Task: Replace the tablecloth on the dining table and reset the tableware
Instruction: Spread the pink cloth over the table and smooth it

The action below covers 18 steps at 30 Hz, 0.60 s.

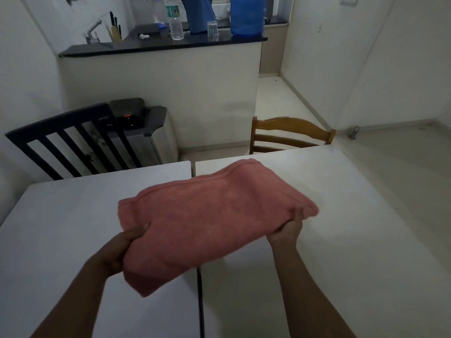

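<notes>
Both of your hands hold the folded pink terry cloth [214,223] above the bare white dining table [341,215], left hand [122,250] gripping its near-left edge, right hand [286,230] pinching its right corner, its long axis running left to right between them.

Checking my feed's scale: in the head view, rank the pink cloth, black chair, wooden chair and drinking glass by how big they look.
1. Pink cloth, held by the left hand and right hand; nearness inflates it.
2. Black chair.
3. Wooden chair, partly hidden behind the table.
4. Glass, far off on the counter.
</notes>
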{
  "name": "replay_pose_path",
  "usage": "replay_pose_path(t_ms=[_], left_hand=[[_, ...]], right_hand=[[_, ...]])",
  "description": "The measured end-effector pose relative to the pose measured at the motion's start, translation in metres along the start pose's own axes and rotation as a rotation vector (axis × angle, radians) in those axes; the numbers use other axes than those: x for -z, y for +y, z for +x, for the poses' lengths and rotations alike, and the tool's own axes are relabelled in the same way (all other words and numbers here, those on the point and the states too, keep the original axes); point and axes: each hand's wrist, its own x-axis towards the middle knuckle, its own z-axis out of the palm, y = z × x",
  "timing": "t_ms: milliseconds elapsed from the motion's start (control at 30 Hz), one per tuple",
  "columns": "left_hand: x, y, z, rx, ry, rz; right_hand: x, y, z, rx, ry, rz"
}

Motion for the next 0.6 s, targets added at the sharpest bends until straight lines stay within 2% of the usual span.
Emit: replay_pose_path(t_ms=[100, 200, 267, 333, 400, 433, 467, 500, 533, 567, 600], left_hand=[[0.027, -0.023, 0.018, 0.038, 0.052, 0.075], [0.033, -0.062, 0.043, 0.003, 0.315, 0.305], [0.023, -0.086, 0.05, -0.015, 0.485, 0.484], [0.008, -0.106, 0.055, -0.031, 0.609, 0.606], [-0.009, -0.117, 0.057, -0.113, 0.735, 0.753], [-0.015, -0.119, 0.058, -0.191, 0.752, 0.87], [-0.019, -0.122, 0.06, -0.254, 0.723, 0.983], [-0.024, -0.122, 0.061, -0.302, 0.661, 1.081], [-0.028, -0.122, 0.064, -0.335, 0.595, 1.145], [-0.035, -0.12, 0.066, -0.363, 0.514, 1.166], [-0.043, -0.118, 0.068, -0.352, 0.444, 1.171]], right_hand=[[0.02, 0.004, 0.002, -0.015, -0.02, -0.17], [0.055, 0.014, -0.003, -0.2, 0.094, -0.366], [0.091, 0.027, -0.001, -0.21, 0.238, -0.487], [0.111, 0.034, -0.005, -0.137, 0.388, -0.711], [0.114, 0.037, -0.006, -0.014, 0.599, -1.075], [0.112, 0.038, -0.002, 0.103, 0.697, -1.233], [0.1, 0.033, -0.005, 0.306, 0.721, -1.377], [0.095, 0.03, -0.002, 0.543, 0.617, -1.529], [0.089, 0.028, -0.001, 0.762, 0.428, -1.652], [0.091, 0.031, 0.007, 0.917, 0.231, -1.743], [0.083, 0.035, 0.01, 0.978, 0.029, -1.819]])
